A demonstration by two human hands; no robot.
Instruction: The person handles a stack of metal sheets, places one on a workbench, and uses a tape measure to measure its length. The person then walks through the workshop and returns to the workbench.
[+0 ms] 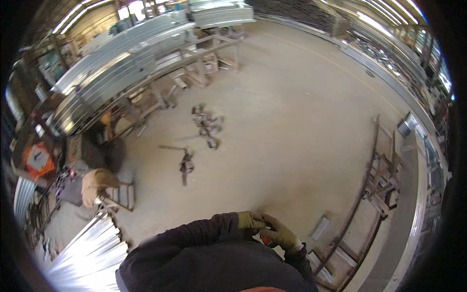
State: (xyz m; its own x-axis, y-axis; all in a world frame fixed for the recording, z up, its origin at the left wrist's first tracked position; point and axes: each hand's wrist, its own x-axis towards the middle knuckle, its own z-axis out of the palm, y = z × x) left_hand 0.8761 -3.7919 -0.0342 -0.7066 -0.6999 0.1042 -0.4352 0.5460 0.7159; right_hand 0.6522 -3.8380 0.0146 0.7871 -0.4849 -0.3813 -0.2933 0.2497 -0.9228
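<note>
My two hands are together in front of my dark jacket, both in olive-green work gloves. My left hand reaches across with bent fingers that meet the right glove; what lies under its fingertips is hidden. My right hand is closed, its fingers curled inward. Below them shows a small red object with dark parts, mostly covered by the glove, so I cannot make out its kind. Blur softens the fingers of both hands.
Stacked long metal profiles rest on a rack at the far left. Dark strap-like pieces lie on the concrete floor. At left stand a cloth-covered stool and shiny metal lengths; a metal frame stands right.
</note>
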